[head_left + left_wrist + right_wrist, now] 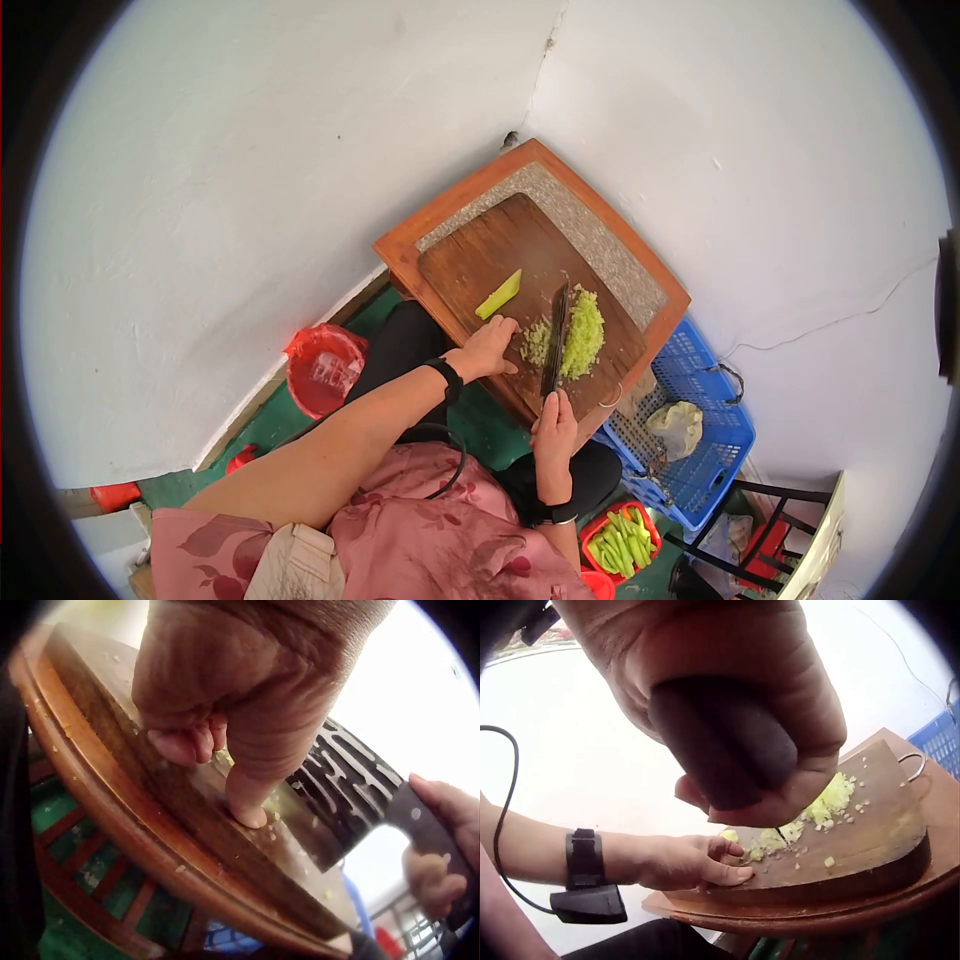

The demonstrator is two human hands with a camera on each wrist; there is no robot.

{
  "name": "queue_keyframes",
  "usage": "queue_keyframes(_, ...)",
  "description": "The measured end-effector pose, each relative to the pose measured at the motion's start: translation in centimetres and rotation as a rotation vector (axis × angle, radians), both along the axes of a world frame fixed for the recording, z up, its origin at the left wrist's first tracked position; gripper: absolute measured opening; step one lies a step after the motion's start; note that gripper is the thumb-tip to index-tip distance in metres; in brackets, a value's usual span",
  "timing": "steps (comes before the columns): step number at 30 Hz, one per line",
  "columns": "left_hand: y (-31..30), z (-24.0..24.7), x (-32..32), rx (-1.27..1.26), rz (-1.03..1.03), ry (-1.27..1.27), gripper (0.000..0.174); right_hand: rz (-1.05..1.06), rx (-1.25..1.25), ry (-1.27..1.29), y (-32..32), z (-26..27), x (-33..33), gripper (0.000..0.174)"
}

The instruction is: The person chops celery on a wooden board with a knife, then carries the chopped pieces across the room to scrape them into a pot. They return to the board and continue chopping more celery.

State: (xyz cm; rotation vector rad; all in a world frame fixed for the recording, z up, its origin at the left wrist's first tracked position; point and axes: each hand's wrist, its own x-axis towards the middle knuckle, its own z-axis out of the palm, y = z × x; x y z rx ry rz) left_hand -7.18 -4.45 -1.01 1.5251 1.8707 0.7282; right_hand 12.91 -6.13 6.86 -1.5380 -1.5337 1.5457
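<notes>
My right hand [556, 432] grips the dark handle of a cleaver [555, 340], its blade on edge over the cutting board [470, 250]. A heap of finely chopped light green vegetable [583, 335] lies right of the blade, and a flatter patch of chopped bits [535, 342] lies left of it. My left hand [487, 347] rests at the board's near edge beside that patch; in the left wrist view its thumb [247, 799] touches the wood and its fingers bend inward. A larger light green vegetable piece [499, 294] lies just beyond the left hand.
The board lies on a wooden table [400, 240] with a speckled inlay, set in a wall corner. A blue plastic basket [735, 430] holding a plastic bag stands to the right. Below it, a red container [655, 525] holds vegetable strips. A red bucket [318, 395] stands at left.
</notes>
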Motion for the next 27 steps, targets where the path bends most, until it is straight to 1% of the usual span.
queue_keyframes(5,0.2,0.4,0.0,-0.024,-0.003,-0.009,0.071,-0.003,0.013,-0.007,0.7,-1.3,0.2,0.042)
queue_keyframes(7,0.0,0.7,0.0,-0.045,-0.003,-0.013,0.071,-0.024,0.013,-0.016,0.4,-0.2,0.0,0.043)
queue_keyframes(10,0.0,0.9,0.0,-0.042,-0.001,-0.017,0.071,-0.036,0.057,-0.001,0.3,-0.8,0.2,0.043)
queue_keyframes(14,0.2,0.4,-0.1,-0.029,-0.006,-0.019,0.071,-0.026,0.037,-0.01,0.6,-1.0,0.0,0.044)
queue_keyframes(16,0.0,0.3,-0.1,-0.023,-0.005,-0.013,0.071,-0.013,0.018,-0.003,0.3,0.0,-0.1,0.044)
queue_keyframes(19,-0.1,0.4,0.0,-0.021,0.001,-0.006,0.072,0.01,0.025,0.044,-0.2,-0.8,-0.3,0.045)
queue_keyframes(22,0.2,0.7,0.0,-0.035,0.006,-0.01,0.073,0.044,0.038,-0.033,0.0,-1.6,-0.5,0.048)
queue_keyframes(25,-0.1,0.6,0.0,-0.033,0.009,-0.017,0.073,0.022,-0.019,0.016,-0.3,-0.9,-0.8,0.05)
queue_keyframes(27,-0.1,0.6,0.0,-0.02,0.011,-0.014,0.073,0.028,0.016,-0.037,-0.5,-1.0,-0.8,0.045)
